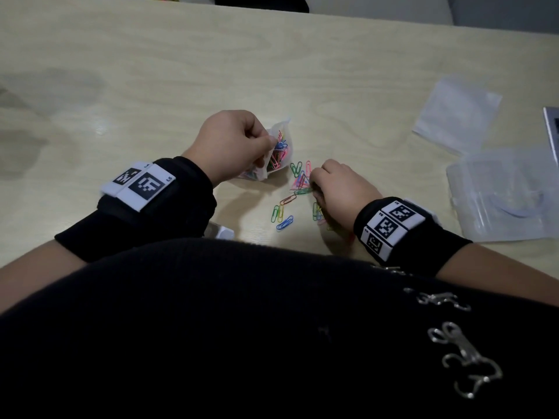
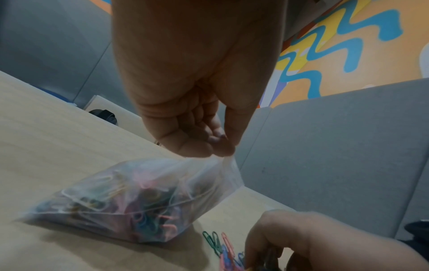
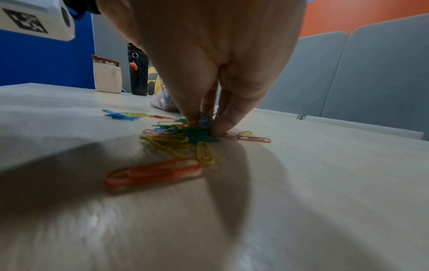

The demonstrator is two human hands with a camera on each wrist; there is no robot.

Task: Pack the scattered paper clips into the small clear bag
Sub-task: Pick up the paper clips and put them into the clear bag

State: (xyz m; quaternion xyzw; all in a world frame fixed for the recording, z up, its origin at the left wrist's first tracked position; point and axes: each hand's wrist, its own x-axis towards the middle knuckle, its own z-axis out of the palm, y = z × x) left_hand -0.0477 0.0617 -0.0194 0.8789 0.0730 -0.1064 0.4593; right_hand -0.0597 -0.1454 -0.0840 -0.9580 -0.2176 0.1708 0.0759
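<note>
Head view, centre frame: your left hand (image 1: 233, 143) pinches the floppy clear bag's (image 1: 276, 152) rim while your right hand (image 1: 341, 186) fingertip-gathers light, slippery paper clips (image 1: 298, 184).

The right hand (image 1: 341, 189) covers part of the paper clips (image 1: 298, 184) from the head view — its fingertips are hidden there. In the right wrist view the orange clip (image 3: 154, 172) nearest the lens is blurred. Through the clear bag (image 2: 130, 199) the clips inside smear into colours — no count possible. The right edge cuts off a grey object (image 1: 552, 131).
</note>
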